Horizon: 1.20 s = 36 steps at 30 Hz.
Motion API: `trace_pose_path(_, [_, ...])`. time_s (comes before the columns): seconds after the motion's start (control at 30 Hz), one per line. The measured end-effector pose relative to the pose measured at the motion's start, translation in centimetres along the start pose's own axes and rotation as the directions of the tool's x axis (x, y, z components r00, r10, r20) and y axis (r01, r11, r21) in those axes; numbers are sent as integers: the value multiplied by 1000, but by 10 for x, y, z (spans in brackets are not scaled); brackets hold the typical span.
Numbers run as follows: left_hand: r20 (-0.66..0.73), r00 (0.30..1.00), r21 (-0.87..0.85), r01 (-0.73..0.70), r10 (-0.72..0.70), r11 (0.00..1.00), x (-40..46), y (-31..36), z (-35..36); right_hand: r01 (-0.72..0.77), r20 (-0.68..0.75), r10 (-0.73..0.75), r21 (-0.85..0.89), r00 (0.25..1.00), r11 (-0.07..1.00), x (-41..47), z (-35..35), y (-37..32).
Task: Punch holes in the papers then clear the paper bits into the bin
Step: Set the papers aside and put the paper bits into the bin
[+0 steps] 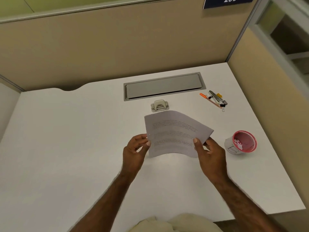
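I hold a thin stack of printed papers [173,133] above the white desk [66,148], slightly bowed. My left hand [135,153] pinches its lower left edge, and my right hand [209,153] grips its lower right corner with the thumb on top. A small beige hole punch [159,106] sits on the desk just beyond the papers' far edge, not touching them. To the right stands a small round pink bin [244,142] with a white label, holding some white paper bits.
A grey cable-tray lid [163,86] is set into the desk behind the punch. At the back right lie an orange pen [208,99], a stapler [215,96] and binder clips [223,104]. Beige partition walls [117,47] close off the back and right.
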State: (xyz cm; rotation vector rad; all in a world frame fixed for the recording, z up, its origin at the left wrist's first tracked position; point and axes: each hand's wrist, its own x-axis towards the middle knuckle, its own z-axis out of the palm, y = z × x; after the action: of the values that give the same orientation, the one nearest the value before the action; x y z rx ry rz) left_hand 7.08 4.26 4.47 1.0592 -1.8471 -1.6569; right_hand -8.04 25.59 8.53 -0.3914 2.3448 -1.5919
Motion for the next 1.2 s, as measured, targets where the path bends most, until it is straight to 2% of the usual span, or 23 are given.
trace_pose_path(0.1, [-37,998,21,-55,56,998,-9,0,0,18,0,-18,47,1000,999,0,-3,-6])
trace_pose_path(0.23, [-54,998,17,-17,18,1000,-15,-3,3,-37,49,33,80,998,996,2,2,-4])
trace_pose_path(0.37, [-101,992,10,-68,68,998,-15,5,0,-20,39,15,129,999,992,6,4,-10])
trace_pose_path(0.5, [-106,993,55,-37,43,998,-14,2,2,-10,93,1,87,996,996,12,12,-8])
trace_pose_path(0.67, [-183,980,46,-69,77,997,-12,5,-1,-1,79,-8,108,997,994,21,18,-10])
trace_pose_path(0.87, [-231,972,-20,39,-42,999,-10,-3,0,-105,195,86,92,977,990,34,30,-1])
trace_pose_path(1.0, [-247,969,-25,14,-20,1000,-12,6,0,-82,193,50,160,980,984,39,32,-8])
trace_pose_path(1.1, [-248,967,-3,53,-52,999,-11,3,0,-119,231,81,158,970,980,42,38,-5])
trace_pose_path(1.2, [-290,956,-6,42,-42,999,-11,2,-2,-136,200,100,178,975,975,44,41,-8])
